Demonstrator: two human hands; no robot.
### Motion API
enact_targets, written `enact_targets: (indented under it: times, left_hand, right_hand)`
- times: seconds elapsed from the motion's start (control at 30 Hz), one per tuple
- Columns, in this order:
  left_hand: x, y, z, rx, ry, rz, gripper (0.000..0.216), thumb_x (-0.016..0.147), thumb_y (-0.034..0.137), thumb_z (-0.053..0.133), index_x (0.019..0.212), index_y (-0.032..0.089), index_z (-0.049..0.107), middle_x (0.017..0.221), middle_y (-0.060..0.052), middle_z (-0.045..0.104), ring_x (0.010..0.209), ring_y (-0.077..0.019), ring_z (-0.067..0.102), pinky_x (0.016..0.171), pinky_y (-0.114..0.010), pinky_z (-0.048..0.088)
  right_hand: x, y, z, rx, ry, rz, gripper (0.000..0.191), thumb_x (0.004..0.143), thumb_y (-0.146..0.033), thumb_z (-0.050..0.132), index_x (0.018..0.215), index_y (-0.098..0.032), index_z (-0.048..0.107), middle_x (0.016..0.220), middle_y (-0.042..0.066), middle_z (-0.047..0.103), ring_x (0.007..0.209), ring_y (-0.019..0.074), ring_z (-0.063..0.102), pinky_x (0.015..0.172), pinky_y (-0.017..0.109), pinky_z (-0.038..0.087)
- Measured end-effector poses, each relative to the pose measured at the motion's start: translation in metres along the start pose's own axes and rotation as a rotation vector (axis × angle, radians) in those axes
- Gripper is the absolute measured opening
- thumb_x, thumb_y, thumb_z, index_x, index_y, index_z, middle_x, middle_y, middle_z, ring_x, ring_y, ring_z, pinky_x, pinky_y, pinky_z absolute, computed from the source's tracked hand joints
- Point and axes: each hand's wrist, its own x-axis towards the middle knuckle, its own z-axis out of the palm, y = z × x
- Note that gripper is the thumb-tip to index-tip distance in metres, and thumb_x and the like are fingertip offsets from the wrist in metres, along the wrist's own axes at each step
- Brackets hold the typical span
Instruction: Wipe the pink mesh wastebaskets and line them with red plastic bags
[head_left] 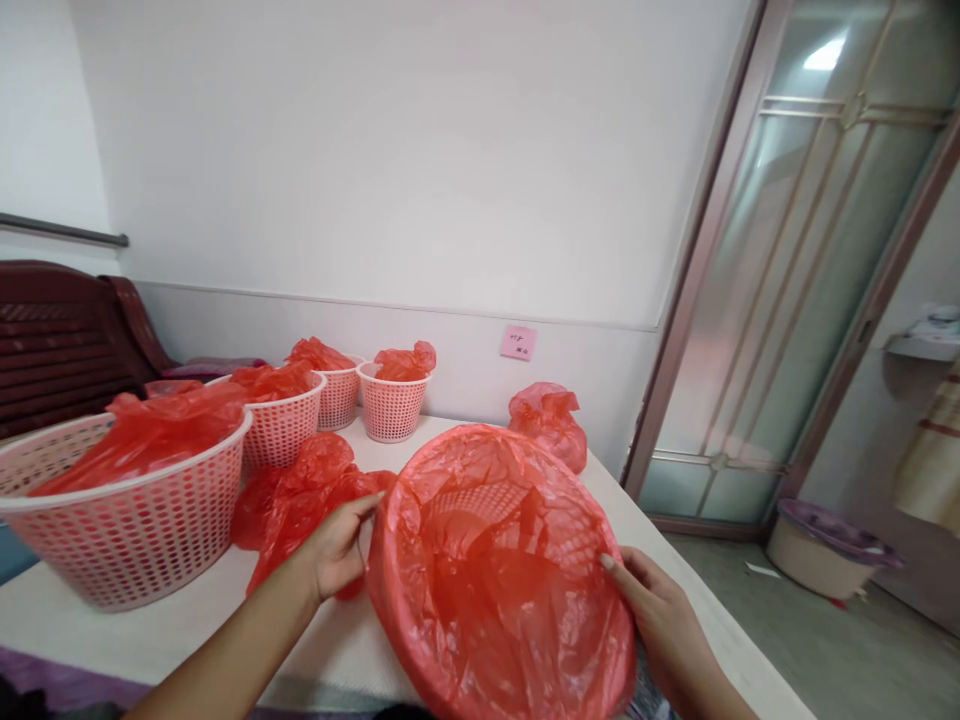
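A round perforated basket lined with a red plastic bag is tilted toward me above the white table. My left hand grips its left rim, fingers on the bag's edge. My right hand holds the right rim, thumb pressed on the plastic. The bag is stretched over the rim all around and covers the basket's inside.
A large pink basket with a red bag stands at the left, and three smaller bagged baskets line the wall. Loose red bags lie beside my left hand; a knotted one is behind. A glass sliding door is at right.
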Motion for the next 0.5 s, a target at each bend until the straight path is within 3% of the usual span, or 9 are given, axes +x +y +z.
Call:
enact_targets:
  times: [0.17,0.33,0.4,0.5]
  left_hand:
    - [-0.009,-0.013,-0.001,-0.027,0.028,0.014,0.014,0.089,0.017,0.054,0.084,0.015,0.066,0.07,-0.007,0.074,0.072,-0.0201,0.073,0.07,-0.03,0.059]
    - [-0.032,-0.024,0.006,-0.046,-0.009,0.094,0.015,0.09,0.031,0.057,0.09,0.02,0.067,0.085,-0.004,0.075,0.082,-0.0183,0.072,0.077,-0.031,0.058]
    - [-0.041,-0.029,0.008,-0.051,-0.042,0.115,0.013,0.087,0.028,0.062,0.096,0.021,0.068,0.09,-0.004,0.075,0.087,-0.0187,0.072,0.081,-0.031,0.057]
    - [-0.049,-0.036,0.008,-0.049,-0.057,0.146,0.011,0.079,0.017,0.07,0.09,0.019,0.07,0.092,-0.006,0.076,0.09,-0.0203,0.071,0.083,-0.032,0.057]
  right_hand:
    - [0.004,0.005,-0.001,0.084,-0.008,0.06,0.031,0.068,-0.053,0.072,0.075,-0.023,0.067,0.071,-0.002,0.067,0.07,0.0201,0.061,0.063,0.03,0.047]
    - [0.001,0.005,-0.001,0.189,0.004,0.105,0.028,0.067,-0.049,0.075,0.074,-0.024,0.066,0.071,-0.003,0.068,0.07,0.019,0.061,0.062,0.028,0.047]
    - [-0.002,0.002,0.001,0.206,0.009,0.115,0.028,0.066,-0.048,0.076,0.074,-0.023,0.066,0.071,-0.002,0.069,0.067,0.0188,0.061,0.06,0.028,0.047]
    - [-0.005,-0.002,0.004,0.216,0.001,0.142,0.028,0.066,-0.047,0.075,0.071,-0.022,0.065,0.066,-0.001,0.068,0.059,0.0181,0.059,0.056,0.029,0.046]
